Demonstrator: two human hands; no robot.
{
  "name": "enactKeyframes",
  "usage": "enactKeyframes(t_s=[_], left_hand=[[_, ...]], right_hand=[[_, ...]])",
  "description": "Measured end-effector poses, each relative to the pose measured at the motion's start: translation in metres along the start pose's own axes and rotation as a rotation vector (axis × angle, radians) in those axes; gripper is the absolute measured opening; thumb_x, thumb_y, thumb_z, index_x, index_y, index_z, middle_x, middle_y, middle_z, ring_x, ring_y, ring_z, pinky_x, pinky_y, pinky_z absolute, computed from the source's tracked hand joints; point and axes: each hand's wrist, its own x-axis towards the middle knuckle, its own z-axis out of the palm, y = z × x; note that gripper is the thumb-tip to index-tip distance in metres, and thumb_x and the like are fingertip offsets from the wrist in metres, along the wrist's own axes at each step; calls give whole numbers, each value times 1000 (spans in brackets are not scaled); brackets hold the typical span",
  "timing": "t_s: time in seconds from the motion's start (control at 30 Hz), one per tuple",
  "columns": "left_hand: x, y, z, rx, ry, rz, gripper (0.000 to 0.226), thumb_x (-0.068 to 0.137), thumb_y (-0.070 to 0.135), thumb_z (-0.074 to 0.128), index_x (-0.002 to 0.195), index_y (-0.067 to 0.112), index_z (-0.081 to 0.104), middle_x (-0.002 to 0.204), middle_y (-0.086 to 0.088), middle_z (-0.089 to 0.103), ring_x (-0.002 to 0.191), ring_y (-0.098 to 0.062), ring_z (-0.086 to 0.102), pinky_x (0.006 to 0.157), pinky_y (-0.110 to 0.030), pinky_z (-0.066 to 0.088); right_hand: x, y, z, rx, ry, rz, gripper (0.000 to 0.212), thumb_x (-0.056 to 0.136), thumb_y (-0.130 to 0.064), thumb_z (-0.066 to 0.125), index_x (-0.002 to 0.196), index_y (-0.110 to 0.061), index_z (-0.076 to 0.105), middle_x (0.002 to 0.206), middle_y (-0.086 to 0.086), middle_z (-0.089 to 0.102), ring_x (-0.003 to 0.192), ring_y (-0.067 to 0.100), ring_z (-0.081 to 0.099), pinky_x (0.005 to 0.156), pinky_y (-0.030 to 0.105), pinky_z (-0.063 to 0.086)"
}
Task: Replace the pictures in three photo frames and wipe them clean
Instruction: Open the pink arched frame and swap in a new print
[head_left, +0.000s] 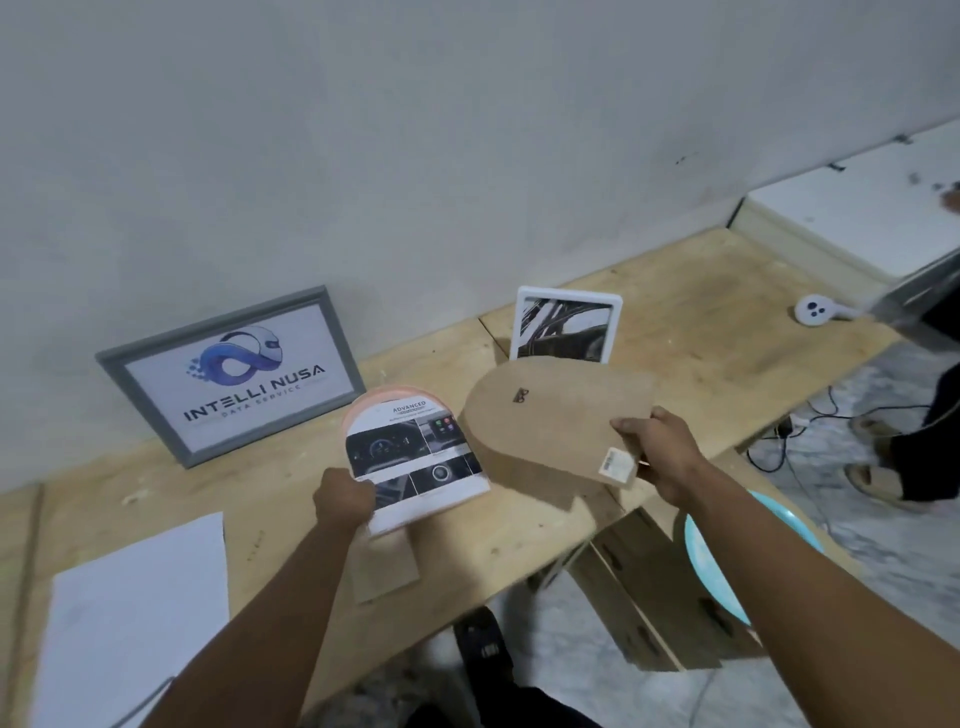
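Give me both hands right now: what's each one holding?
Left hand: closed on the pink arched frame, with the car printout lying on it.
Right hand: closed on the brown backing board, lifted off the frame.

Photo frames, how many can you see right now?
3: a grey frame leaning against the wall at left, a white frame standing behind the brown backing board, and an arched pink frame in the left hand.

"INTELLI NUSA" on grey frame (231, 375); "ADVANCED" on printed picture (415, 452)
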Motion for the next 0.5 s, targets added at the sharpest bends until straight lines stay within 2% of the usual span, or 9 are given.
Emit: enactKeyframes(t_s=[0.1, 0.2, 0.27, 0.33, 0.4, 0.5], left_hand=[[-1, 1, -5, -103, -70, 1, 17, 87, 2, 58, 96, -11, 65, 97, -28, 69, 90, -44, 68, 66, -35, 48], [-11, 0, -14, -147, -139, 51, 16, 91, -5, 49, 92, 4, 63, 89, -15, 65, 80, -31, 65, 71, -37, 59], [-17, -2, -19, -166, -158, 85, 20, 87, -9, 50, 76, 1, 64, 75, -15, 67, 64, -28, 64, 54, -29, 52], [-17, -8, -27, -222, -171, 107, 18, 80, -4, 53, 72, -1, 69, 72, -22, 70, 61, -32, 67, 51, -29, 47], [-17, -12, -36, -285, -197, 96, 18, 78, 1, 53, 72, 0, 70, 72, -26, 69, 61, -30, 65, 55, -32, 46], [-25, -11, -56, -360, -230, 61, 34, 92, -9, 45, 70, 4, 67, 62, -14, 66, 51, -21, 61, 51, -25, 47]], right_hand=[[-15, 2, 37, 75, -192, 80, 23, 91, 2, 63, 112, -6, 61, 94, 10, 68, 85, 25, 65, 70, 35, 57], [-23, 19, 86, 166, -287, 150, 26, 90, 11, 60, 112, -3, 61, 101, 12, 71, 90, 26, 69, 64, 34, 61], [-24, 31, 116, 194, -306, 178, 33, 89, 13, 62, 118, -1, 59, 113, 17, 70, 98, 30, 70, 66, 37, 62], [-25, 36, 142, 186, -338, 187, 39, 87, 14, 63, 123, -1, 57, 118, 18, 68, 103, 33, 69, 68, 39, 63], [-27, 36, 157, 152, -366, 181, 38, 87, 15, 64, 121, 0, 59, 112, 17, 70, 97, 30, 71, 63, 35, 61], [-28, 25, 169, 160, -428, 187, 31, 87, 5, 69, 117, -1, 63, 93, 13, 75, 76, 21, 75, 57, 31, 59]])
